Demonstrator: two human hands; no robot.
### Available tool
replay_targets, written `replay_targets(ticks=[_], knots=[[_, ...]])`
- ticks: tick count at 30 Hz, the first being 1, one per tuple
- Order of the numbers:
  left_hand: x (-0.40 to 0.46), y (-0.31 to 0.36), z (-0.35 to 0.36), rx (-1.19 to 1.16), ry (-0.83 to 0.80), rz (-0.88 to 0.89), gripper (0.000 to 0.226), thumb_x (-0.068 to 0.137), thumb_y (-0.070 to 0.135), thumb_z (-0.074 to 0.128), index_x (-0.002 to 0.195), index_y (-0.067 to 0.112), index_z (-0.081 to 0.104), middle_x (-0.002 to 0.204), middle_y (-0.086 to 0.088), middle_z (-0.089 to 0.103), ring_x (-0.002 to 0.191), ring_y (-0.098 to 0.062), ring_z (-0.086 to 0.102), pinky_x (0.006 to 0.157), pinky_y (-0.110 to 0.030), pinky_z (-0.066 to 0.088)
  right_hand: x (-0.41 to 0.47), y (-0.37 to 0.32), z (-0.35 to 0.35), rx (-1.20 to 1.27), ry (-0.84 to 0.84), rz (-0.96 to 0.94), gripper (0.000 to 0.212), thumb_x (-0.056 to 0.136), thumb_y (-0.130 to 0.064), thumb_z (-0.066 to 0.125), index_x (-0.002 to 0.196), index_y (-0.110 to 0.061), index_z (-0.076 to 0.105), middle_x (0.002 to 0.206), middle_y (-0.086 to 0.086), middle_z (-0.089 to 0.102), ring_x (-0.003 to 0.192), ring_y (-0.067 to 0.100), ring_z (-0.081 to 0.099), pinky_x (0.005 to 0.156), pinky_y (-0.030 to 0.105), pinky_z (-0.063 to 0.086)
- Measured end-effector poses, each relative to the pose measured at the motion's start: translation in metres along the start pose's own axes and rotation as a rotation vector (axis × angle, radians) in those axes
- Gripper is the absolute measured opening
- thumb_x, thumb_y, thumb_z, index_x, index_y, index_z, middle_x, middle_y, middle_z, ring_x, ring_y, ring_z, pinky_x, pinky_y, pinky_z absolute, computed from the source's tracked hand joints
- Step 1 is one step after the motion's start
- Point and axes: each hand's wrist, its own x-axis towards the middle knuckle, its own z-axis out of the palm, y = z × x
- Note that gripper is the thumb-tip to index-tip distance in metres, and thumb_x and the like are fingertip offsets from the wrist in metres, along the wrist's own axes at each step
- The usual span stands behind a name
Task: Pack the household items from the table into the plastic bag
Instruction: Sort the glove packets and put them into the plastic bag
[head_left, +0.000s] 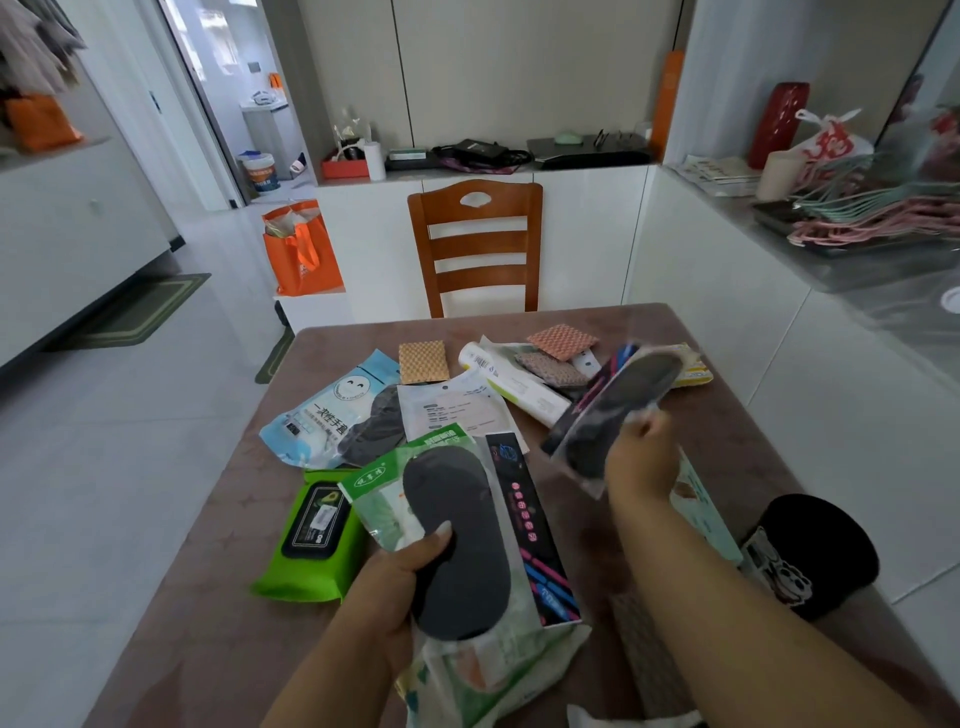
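Left hand: the left hand (387, 582) holds a clear packet with a dark insole (457, 540) above the near part of the table (208, 519); the thumb lies curled over the insole's dark face, so the grip is closed on that packet.
Right hand: the right hand (641, 462) is raised over the right side of the table, its grip closed round the lower end of a second insole packet (618, 410), which tilts up and away and looks blurred.
Plastic bag: a whitish, crumpled plastic bag (493, 675) shows at the lower edge, just under the left hand's packet; whether that hand also holds it I cannot tell.
Black card packet: a long black packet with pink and blue pieces (530, 525) lies just right of the left-hand insole, partly under it.
Green wipes pack: a bright green wipes pack (311, 540) lies flat to the left of the left hand.
Blue glove pack: a pale blue pack with a smiling face (332, 410) lies beyond the wipes, with a dark insole partly over its right side.
White pouch: a flat white pouch (457, 410) lies at the table's middle.
Far items: a white tube (511, 384), a tan woven pad (423, 361) and an orange-pink woven pad (561, 340) lie near the far edge.
Chair: a wooden chair (478, 244) stands beyond the table.
Orange bag: an orange bag (301, 249) sits on the floor left of the chair.
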Motion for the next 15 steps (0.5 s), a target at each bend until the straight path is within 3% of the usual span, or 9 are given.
replay_targets(ticks=[2,4,5,7,8,10,12,15], knots=[[0.001,0.002,-0.001,-0.004,0.022,0.019,0.023,0.087,0.011,0.064,0.105,-0.003,0.068,0.078,-0.021,0.076,0.056,-0.031,0.072,0.044,-0.034,0.057,-0.001,-0.029,-0.021,0.246,0.056,-0.112,0.025,0.100,-0.014,0.038,0.117,-0.002,0.052,0.116,0.021,0.060,0.108,0.034,0.057,0.080,0.031,0.039],[0.001,0.003,-0.001,0.004,0.022,0.038,0.022,0.090,0.017,0.063,0.103,0.000,0.069,0.076,-0.019,0.076,0.055,-0.029,0.072,0.043,-0.033,0.056,-0.001,-0.045,-0.036,0.524,-0.142,-0.024,0.016,0.097,-0.012,0.044,0.102,-0.013,0.059,0.103,0.010,0.067,0.105,0.031,0.061,0.085,0.036,0.050],[0.000,0.004,0.000,-0.001,0.018,0.044,0.023,0.091,0.021,0.062,0.100,0.001,0.069,0.074,-0.018,0.076,0.054,-0.029,0.072,0.043,-0.032,0.056,-0.008,-0.049,-0.043,0.583,-0.312,0.055,0.016,0.095,-0.011,0.047,0.093,-0.014,0.062,0.094,0.007,0.070,0.095,0.030,0.064,0.079,0.038,0.055],[0.001,0.005,0.004,-0.021,0.022,0.044,0.029,0.093,0.031,0.058,0.091,0.005,0.070,0.073,-0.016,0.076,0.053,-0.027,0.072,0.043,-0.033,0.056,-0.030,-0.041,-0.046,0.414,-0.595,0.188,0.019,0.095,-0.010,0.048,0.084,-0.012,0.064,0.083,0.009,0.072,0.076,0.025,0.064,0.067,0.037,0.057],[0.002,0.004,0.006,-0.042,0.019,0.031,0.035,0.093,0.037,0.056,0.087,0.006,0.070,0.076,-0.016,0.077,0.054,-0.027,0.072,0.047,-0.035,0.058,-0.041,-0.031,-0.043,0.281,-0.690,0.200,0.019,0.095,-0.011,0.049,0.083,-0.012,0.063,0.081,0.012,0.070,0.073,0.024,0.063,0.070,0.040,0.054],[0.003,0.004,0.008,-0.080,0.001,-0.007,0.048,0.091,0.050,0.050,0.086,0.007,0.071,0.082,-0.018,0.077,0.061,-0.030,0.073,0.065,-0.041,0.058,-0.063,-0.013,-0.040,0.086,-0.815,0.187,0.015,0.096,-0.019,0.052,0.085,-0.010,0.056,0.081,0.014,0.063,0.075,0.024,0.060,0.071,0.036,0.050],[0.001,0.005,0.009,-0.085,-0.039,-0.035,0.055,0.089,0.056,0.049,0.093,0.006,0.072,0.088,-0.021,0.076,0.072,-0.033,0.073,0.077,-0.045,0.055,-0.074,0.001,-0.037,0.087,-0.917,0.242,0.019,0.095,-0.025,0.056,0.082,-0.013,0.048,0.075,0.009,0.062,0.069,0.018,0.060,0.063,0.025,0.048],[-0.002,0.008,0.010,0.028,-0.046,0.003,0.034,0.085,0.033,0.067,0.096,0.002,0.073,0.089,-0.021,0.076,0.071,-0.032,0.073,0.077,-0.045,0.056,-0.083,0.001,-0.034,0.075,-0.934,0.212,0.022,0.089,-0.026,0.066,0.087,-0.016,0.045,0.077,0.002,0.057,0.067,0.012,0.057,0.053,0.022,0.044]])
